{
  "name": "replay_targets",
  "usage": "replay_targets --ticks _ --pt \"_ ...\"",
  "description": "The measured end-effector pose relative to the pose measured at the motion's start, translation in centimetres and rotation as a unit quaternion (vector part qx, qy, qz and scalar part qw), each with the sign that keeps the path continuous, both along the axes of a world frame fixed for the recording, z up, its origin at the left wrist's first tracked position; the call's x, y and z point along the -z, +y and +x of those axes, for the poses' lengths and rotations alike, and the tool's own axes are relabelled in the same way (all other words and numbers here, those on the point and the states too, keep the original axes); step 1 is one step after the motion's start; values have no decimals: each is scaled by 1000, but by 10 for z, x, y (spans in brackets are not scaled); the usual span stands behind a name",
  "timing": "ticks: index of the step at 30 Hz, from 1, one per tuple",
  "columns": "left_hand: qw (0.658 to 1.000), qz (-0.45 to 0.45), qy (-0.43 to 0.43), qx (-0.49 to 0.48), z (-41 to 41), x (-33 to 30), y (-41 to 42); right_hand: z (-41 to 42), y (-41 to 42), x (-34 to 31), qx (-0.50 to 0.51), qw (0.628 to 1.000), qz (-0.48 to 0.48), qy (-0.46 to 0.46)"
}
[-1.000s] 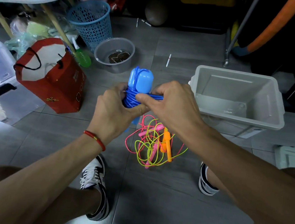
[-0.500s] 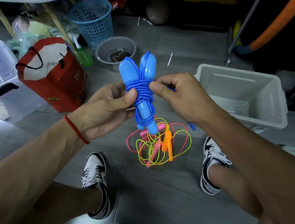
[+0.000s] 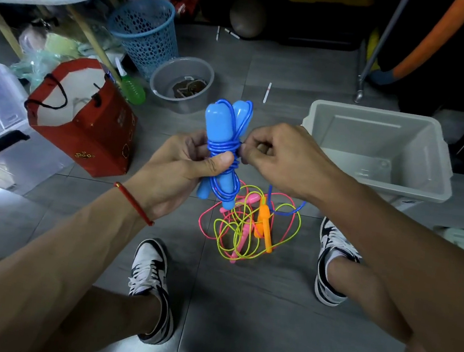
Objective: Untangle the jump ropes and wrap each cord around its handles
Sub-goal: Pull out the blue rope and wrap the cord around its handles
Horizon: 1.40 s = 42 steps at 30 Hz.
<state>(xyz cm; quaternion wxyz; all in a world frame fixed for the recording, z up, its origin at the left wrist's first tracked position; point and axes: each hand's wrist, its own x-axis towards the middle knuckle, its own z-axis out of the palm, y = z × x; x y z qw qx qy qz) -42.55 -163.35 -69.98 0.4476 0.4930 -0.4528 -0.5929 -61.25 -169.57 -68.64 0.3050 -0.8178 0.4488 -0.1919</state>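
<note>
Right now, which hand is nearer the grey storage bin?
Right. The right hand pinches the blue jump rope just left of the grey storage bin's near corner. The left hand grips the rope's handles farther left, across the bundle.

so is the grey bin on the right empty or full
Empty: the grey bin shows only its bare floor, and no rope is inside it.

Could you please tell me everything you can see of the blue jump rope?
The blue jump rope looks like glossy plastic: two rounded handles held side by side, roughly upright, above the floor. Its thin cord is coiled around their middles. The left hand grips the bundle, thumb on the coils; the right hand pinches the cord beside them.
</note>
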Motion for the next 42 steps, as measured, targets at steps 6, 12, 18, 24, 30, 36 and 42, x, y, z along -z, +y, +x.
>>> replay_targets --ticks 6,12,18,24,30,36,42 --pt "1000 8 -6 -23 -1 1 -1 3 4 -2 -3 998 53 -26" --pt "999 30 5 -42 7 0 -5 3 11 -7 -56 998 14 -12" --pt "999 37 -13 -15 5 1 -3 2 13 -8 -75 997 25 1" --pt "999 22 -31 -14 1 6 -5 2 17 -10 -49 998 26 -23" --pt "999 -21 -42 16 -4 -2 -2 3 19 -12 8 997 36 -74" --pt "1000 -14 -13 -1 -12 -8 -3 3 11 -6 9 995 38 -96" --pt "980 75 186 -8 -10 -19 -2 2 9 -5 30 993 33 -107"
